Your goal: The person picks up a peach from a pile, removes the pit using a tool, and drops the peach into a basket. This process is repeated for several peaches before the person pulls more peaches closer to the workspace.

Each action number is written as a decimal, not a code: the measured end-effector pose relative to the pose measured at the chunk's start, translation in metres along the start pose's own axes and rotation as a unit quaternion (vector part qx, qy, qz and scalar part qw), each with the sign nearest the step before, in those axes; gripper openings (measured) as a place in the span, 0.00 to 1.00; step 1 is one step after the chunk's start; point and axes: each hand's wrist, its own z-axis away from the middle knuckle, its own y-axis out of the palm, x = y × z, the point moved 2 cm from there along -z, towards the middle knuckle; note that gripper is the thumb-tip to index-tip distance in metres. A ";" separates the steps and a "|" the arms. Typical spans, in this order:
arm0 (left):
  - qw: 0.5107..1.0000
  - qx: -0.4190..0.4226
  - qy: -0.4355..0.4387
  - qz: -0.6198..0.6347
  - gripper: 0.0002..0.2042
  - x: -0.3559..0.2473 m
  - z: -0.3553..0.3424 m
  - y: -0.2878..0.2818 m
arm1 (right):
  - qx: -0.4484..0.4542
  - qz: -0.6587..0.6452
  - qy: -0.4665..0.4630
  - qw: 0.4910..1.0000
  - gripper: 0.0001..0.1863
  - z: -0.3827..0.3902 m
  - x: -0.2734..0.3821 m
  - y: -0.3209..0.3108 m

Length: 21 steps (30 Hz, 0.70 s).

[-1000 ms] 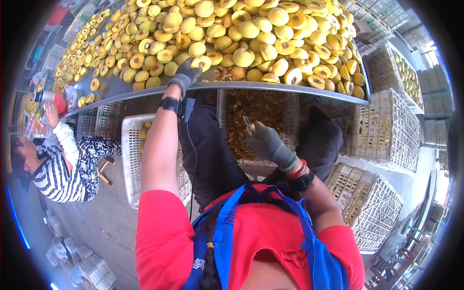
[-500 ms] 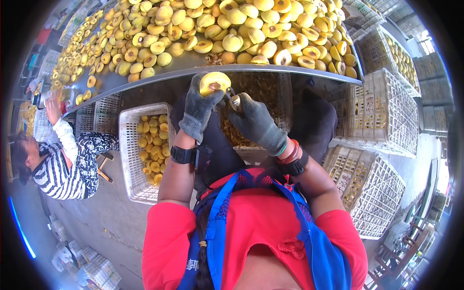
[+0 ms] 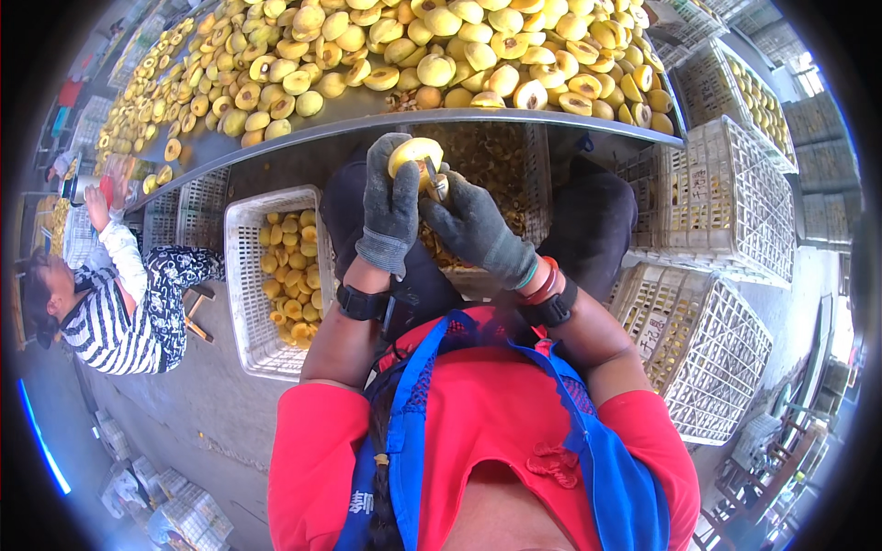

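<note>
My gloved left hand grips a yellow peach half in the middle of the view, just below the metal rim of the sorting table. Beside it, my gloved right hand is closed on a small pitting tool, whose metal tip is at the cut face of the fruit. Behind the hands, under the table and between my legs, a crate holds brown scraps. To the left stands a white plastic crate containing peach halves.
A heap of peaches and halves covers the steel table. Another person in striped clothing sits at the left on a wooden stool. Stacked plastic crates line the right side, with more lower down near my elbow.
My left hand has left the fruit pile with a peach half and come back to the middle. My right hand and tool have risen to meet it, now at the cut face.
</note>
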 end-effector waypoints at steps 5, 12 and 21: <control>0.999 -0.005 0.045 -0.004 0.19 0.017 0.002 -0.001 | 0.022 -0.059 -0.007 0.998 0.12 -0.001 0.001 0.006; 0.998 0.002 0.035 0.044 0.19 0.031 0.003 0.000 | 0.141 -0.220 0.199 0.945 0.08 -0.003 -0.012 -0.001; 0.986 0.012 -0.018 0.163 0.21 0.030 0.006 0.008 | 0.149 -0.228 0.227 0.935 0.06 -0.001 0.004 -0.006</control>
